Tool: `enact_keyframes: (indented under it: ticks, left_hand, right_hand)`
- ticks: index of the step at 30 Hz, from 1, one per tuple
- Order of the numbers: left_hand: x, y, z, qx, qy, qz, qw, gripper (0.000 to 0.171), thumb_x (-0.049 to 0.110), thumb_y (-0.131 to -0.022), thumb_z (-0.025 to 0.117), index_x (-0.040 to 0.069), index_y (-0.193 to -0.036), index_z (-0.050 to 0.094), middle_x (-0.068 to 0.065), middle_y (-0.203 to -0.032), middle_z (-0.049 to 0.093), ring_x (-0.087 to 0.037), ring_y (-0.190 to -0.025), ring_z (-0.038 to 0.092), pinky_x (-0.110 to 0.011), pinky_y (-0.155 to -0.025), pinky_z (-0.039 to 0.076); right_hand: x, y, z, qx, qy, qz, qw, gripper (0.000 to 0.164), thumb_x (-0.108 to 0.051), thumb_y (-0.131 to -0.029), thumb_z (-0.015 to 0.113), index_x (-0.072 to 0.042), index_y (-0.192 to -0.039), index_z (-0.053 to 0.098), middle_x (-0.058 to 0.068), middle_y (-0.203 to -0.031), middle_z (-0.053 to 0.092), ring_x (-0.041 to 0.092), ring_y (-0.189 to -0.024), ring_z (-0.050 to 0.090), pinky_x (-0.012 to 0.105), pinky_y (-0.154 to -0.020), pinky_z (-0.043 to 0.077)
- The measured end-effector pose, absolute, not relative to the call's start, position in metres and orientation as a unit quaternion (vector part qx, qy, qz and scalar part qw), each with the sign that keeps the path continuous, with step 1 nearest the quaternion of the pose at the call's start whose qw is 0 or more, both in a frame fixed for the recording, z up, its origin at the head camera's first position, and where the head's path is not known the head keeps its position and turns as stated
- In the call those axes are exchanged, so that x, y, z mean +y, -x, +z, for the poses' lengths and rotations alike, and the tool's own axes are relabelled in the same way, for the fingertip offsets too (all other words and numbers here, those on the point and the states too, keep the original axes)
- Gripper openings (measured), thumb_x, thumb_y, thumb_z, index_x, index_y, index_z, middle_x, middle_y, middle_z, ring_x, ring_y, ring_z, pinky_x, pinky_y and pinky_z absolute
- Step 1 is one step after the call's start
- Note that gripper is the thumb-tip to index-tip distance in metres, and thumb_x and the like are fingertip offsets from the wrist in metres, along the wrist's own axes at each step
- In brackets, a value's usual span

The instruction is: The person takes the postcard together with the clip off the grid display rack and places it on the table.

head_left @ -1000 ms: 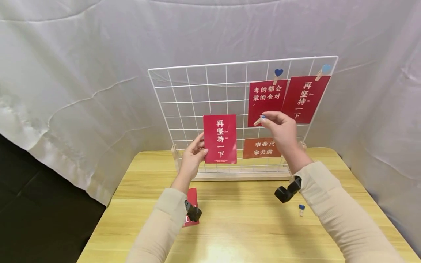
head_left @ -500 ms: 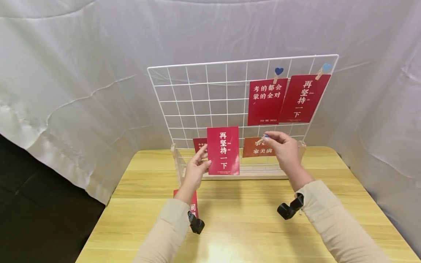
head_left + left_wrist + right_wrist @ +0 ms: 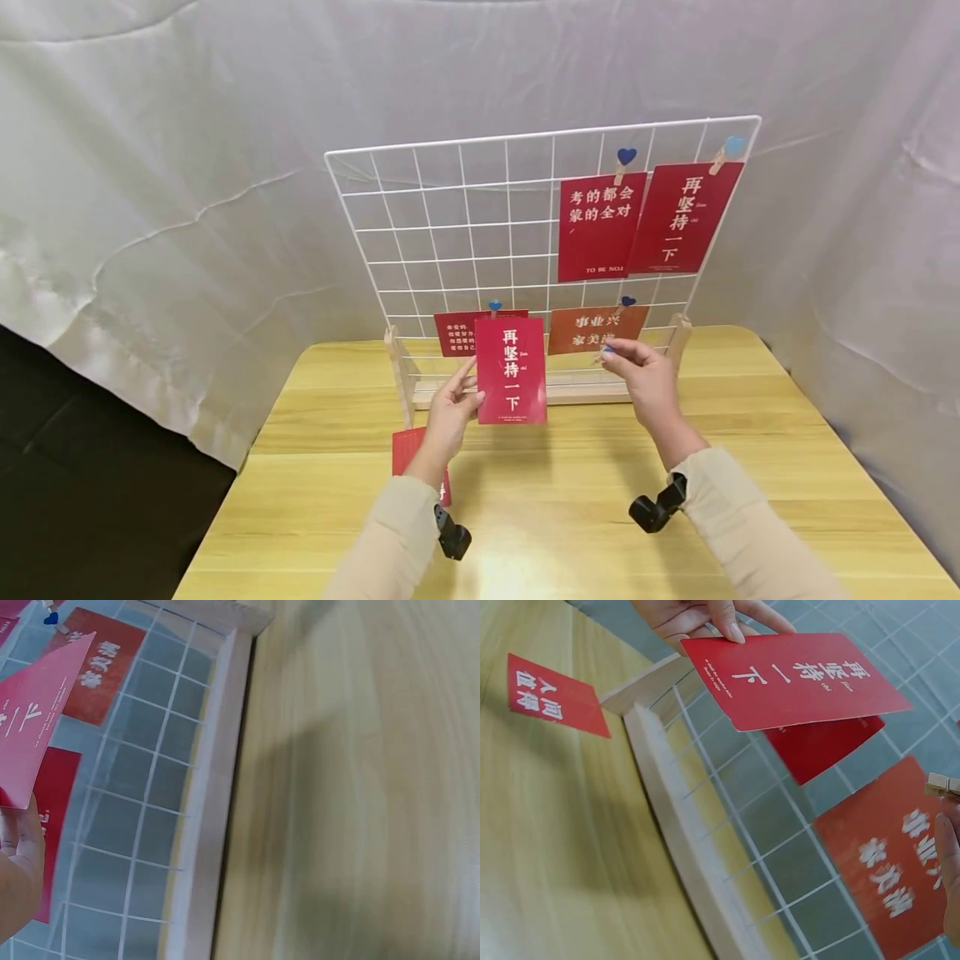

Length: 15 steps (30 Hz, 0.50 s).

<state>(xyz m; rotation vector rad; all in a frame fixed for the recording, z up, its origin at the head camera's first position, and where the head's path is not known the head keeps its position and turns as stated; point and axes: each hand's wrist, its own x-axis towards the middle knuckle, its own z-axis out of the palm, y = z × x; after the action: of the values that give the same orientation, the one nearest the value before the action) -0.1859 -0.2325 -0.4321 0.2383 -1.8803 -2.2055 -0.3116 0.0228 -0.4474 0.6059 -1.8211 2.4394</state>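
My left hand [image 3: 448,417] pinches a red card [image 3: 512,371] with white lettering by its left edge. That card is upright in front of the lower part of a white wire grid [image 3: 551,135], partly covering another red card [image 3: 453,333] clipped there. My right hand [image 3: 651,387] pinches a small wooden clothespin [image 3: 943,784] with a blue heart between thumb and fingertips. It is close in front of an orange-red card [image 3: 581,327] on the grid, overlapping its lower right corner in the head view. In the left wrist view, the held card's lower part shows beside the fingers.
Two red cards, one on the left [image 3: 596,237] and one on the right [image 3: 686,221], hang clipped at the grid's upper right. The grid stands in a wooden base [image 3: 588,393] on a wooden table [image 3: 570,517]. Another red card [image 3: 555,694] lies on the table at left.
Both hands have come down. The held card has dropped lower and slightly right, and the clothespin has moved from before the upper red card to before the orange-red one.
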Motion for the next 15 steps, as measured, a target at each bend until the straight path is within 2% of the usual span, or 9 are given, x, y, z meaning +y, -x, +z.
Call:
enact_keyframes:
  ticks: [5, 8, 10, 15]
  left_hand:
    - [-0.232, 0.183, -0.448, -0.641, -0.075, -0.755, 0.117, 0.054, -0.005, -0.080, 0.053, 0.017, -0.129, 0.042, -0.010, -0.105, 0.051, -0.011, -0.074, 0.051, -0.024, -0.063, 0.049]
    - [-0.232, 0.180, -0.457, -0.641, -0.067, -0.755, 0.119, 0.054, -0.006, -0.080, 0.052, 0.015, -0.130, 0.041, -0.009, -0.102, 0.052, -0.011, -0.072, 0.051, -0.023, -0.061, 0.048]
    - [-0.232, 0.179, -0.460, -0.642, -0.074, -0.755, 0.115, 0.054, -0.006, -0.081, 0.052, 0.014, -0.130, 0.040, -0.010, -0.104, 0.052, -0.010, -0.070, 0.051, -0.023, -0.061, 0.048]
    - [-0.232, 0.174, -0.467, -0.649, -0.111, -0.746, 0.096, 0.055, -0.005, -0.081, 0.052, 0.015, -0.131, 0.039, -0.013, -0.109, 0.049, -0.010, -0.069, 0.050, -0.024, -0.062, 0.047]
  right_hand:
    - [0.038, 0.341, -0.503, -0.559, -0.209, 0.802, 0.008, 0.026, 0.003, -0.078, 0.059, 0.002, -0.104, 0.060, 0.013, -0.094, 0.061, 0.021, -0.082, 0.060, 0.030, -0.072, 0.049]
    - [0.042, 0.329, -0.497, -0.557, -0.188, 0.809, -0.003, 0.022, 0.006, -0.080, 0.055, 0.006, -0.102, 0.059, 0.017, -0.092, 0.061, 0.024, -0.082, 0.060, 0.034, -0.075, 0.048]
    - [0.048, 0.337, -0.519, -0.547, -0.193, 0.815, -0.001, 0.021, 0.006, -0.079, 0.056, 0.006, -0.100, 0.060, 0.017, -0.090, 0.061, 0.024, -0.080, 0.060, 0.032, -0.072, 0.049]
    - [0.061, 0.361, -0.583, -0.592, -0.165, 0.787, 0.046, 0.028, -0.006, -0.076, 0.065, 0.002, -0.102, 0.060, 0.014, -0.093, 0.061, 0.024, -0.081, 0.060, 0.032, -0.069, 0.050]
